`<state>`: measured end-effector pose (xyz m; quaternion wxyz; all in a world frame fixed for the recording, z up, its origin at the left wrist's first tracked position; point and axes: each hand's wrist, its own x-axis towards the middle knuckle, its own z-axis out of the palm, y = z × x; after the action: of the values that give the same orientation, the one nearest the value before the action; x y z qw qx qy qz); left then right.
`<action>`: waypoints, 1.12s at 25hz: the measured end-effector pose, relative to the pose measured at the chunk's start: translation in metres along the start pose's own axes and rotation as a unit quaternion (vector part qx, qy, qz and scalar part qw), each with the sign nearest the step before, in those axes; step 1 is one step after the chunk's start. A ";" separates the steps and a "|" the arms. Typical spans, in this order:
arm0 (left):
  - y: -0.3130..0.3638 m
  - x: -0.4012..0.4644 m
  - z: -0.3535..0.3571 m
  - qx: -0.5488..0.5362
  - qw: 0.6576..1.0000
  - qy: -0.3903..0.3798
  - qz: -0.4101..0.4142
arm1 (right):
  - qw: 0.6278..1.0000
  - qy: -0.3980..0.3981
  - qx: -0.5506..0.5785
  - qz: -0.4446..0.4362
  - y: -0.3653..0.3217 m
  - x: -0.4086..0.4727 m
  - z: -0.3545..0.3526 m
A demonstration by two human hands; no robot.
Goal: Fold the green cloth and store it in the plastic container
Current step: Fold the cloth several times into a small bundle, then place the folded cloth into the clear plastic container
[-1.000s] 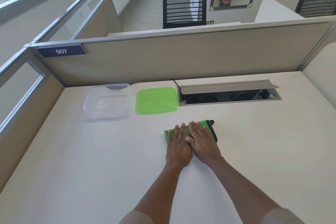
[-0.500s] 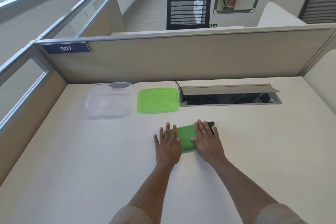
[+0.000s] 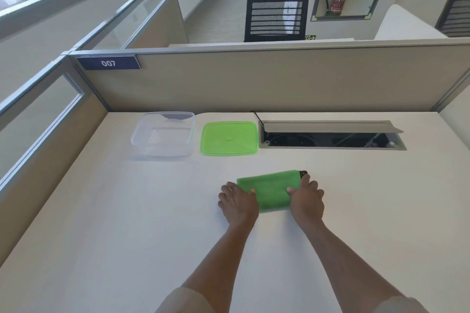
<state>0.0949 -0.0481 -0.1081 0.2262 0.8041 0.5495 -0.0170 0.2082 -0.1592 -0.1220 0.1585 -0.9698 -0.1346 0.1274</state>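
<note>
A folded green cloth (image 3: 270, 189) lies as a compact rectangle on the white bench (image 3: 101, 223), near the middle and a little toward the person, its black hanging loop (image 3: 303, 173) poking out at the far right corner. A second ago both hands lay flat and side by side on top of it, pressing the fold down; half a second ago they had slid apart toward the two ends. Now the left hand (image 3: 237, 202) cups the cloth's left end with fingers curled and the thumb lying on the fabric, and the right hand (image 3: 306, 198) does the same at the right end, thumb on top. Whether the fingers have gone under the edges cannot be made out, and the cloth looks flat on the bench, not lifted.

The shift from pressing to gripping the ends suggests the folding is done and the pick-up is beginning. The clear plastic container (image 3: 164, 134) stands open and empty farther back and to the left, well apart from the cloth, with its green lid (image 3: 229, 138) lying flat just beside it on the right. An open cable tray (image 3: 330, 136) sits in the bench to the right of the lid. The folded cloth looks small enough to fit the container; carrying it there is what remains.
</note>
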 end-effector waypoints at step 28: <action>-0.089 0.053 -0.087 -0.426 0.891 -0.153 -0.048 | 0.919 -0.102 0.377 0.053 -0.057 -0.025 -0.018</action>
<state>0.0169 0.0576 -0.0754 0.6271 0.5908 0.5006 0.0845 0.1774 -0.1194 -0.0807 0.4912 -0.8256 -0.0404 0.2749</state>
